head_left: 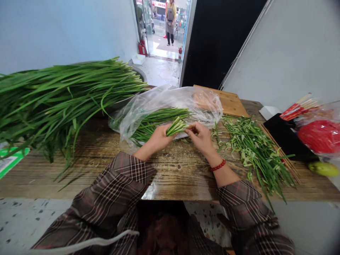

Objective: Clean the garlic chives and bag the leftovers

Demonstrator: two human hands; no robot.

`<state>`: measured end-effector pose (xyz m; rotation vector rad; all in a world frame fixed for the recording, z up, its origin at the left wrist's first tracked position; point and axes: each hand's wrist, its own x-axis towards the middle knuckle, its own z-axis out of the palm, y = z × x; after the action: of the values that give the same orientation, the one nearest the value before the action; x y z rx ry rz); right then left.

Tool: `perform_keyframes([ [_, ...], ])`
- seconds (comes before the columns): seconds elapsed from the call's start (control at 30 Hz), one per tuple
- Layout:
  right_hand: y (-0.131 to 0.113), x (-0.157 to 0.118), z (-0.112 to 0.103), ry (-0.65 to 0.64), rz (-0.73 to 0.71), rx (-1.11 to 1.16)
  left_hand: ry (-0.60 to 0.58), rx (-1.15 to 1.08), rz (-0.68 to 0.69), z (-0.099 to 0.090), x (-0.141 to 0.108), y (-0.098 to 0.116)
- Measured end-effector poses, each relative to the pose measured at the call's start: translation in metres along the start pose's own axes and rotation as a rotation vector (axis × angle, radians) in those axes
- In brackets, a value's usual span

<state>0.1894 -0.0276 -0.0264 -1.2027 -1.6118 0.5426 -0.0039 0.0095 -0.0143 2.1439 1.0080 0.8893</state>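
My left hand (159,137) is closed around a small bunch of garlic chives (175,126), pale stem ends pointing right. At those ends, the fingertips of my right hand (199,138) are pinched together on the stems; exactly which stem they grip is too small to tell. Behind both hands lies a clear plastic bag (166,95), spread open with more chives (147,125) inside it. To the right, a loose heap of chive trimmings (259,147) with pale peeled bits lies on the wooden table (177,173).
A large pile of chives (71,90) hangs over a metal basin at left. A wooden board (230,102) lies behind the bag. At right are a black box (288,138), wrapped chopsticks (299,108) and a red bundle in plastic (320,136). A person (170,21) stands beyond the doorway.
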Motion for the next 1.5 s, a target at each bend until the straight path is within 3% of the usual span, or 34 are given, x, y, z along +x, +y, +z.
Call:
perform_keyframes([
  [0.17, 0.002, -0.001, 0.006, 0.073, 0.01, -0.021, -0.036, 0.05, 0.017, 0.0, -0.001, 0.001],
  [0.37, 0.013, 0.004, -0.01, 0.272, 0.163, -0.016, 0.023, 0.067, 0.012, 0.0, -0.001, 0.001],
  [0.5, 0.006, 0.003, -0.009, 0.152, 0.124, 0.071, 0.064, 0.052, 0.007, 0.0, -0.001, 0.001],
  [0.67, -0.007, -0.002, 0.001, 0.017, 0.026, 0.132, -0.056, 0.137, 0.004, 0.0, -0.005, 0.008],
  [0.77, -0.007, -0.002, -0.001, -0.007, 0.086, 0.231, -0.14, 0.208, 0.027, -0.001, -0.007, 0.012],
  [0.83, -0.003, 0.0, -0.005, 0.04, 0.162, 0.317, -0.133, 0.232, 0.068, -0.003, -0.006, 0.012],
  [0.9, 0.004, 0.001, -0.01, 0.138, 0.231, 0.375, -0.047, 0.217, 0.124, -0.007, -0.004, 0.012],
  [0.97, 0.013, 0.002, -0.014, 0.212, 0.263, 0.349, 0.125, 0.151, 0.122, -0.014, 0.0, 0.011],
  [1.03, 0.021, 0.003, -0.016, 0.227, 0.257, 0.249, 0.326, 0.034, 0.036, -0.02, 0.002, 0.011],
  [1.1, 0.028, 0.005, -0.017, 0.207, 0.219, 0.123, 0.453, -0.142, -0.069, -0.025, 0.004, 0.011],
  [1.2, 0.035, 0.017, -0.016, 0.146, 0.112, -0.084, 0.482, -0.435, -0.159, -0.027, 0.004, 0.01],
  [1.27, 0.037, 0.03, -0.013, 0.059, 0.018, -0.227, 0.482, -0.499, -0.193, -0.025, 0.005, 0.009],
  [1.37, 0.039, 0.053, -0.005, -0.099, -0.076, -0.446, 0.541, -0.392, -0.194, -0.023, 0.005, 0.006],
  [1.5, 0.042, 0.074, 0.01, -0.208, -0.04, -0.746, 0.57, -0.299, -0.147, -0.022, 0.006, 0.003],
])
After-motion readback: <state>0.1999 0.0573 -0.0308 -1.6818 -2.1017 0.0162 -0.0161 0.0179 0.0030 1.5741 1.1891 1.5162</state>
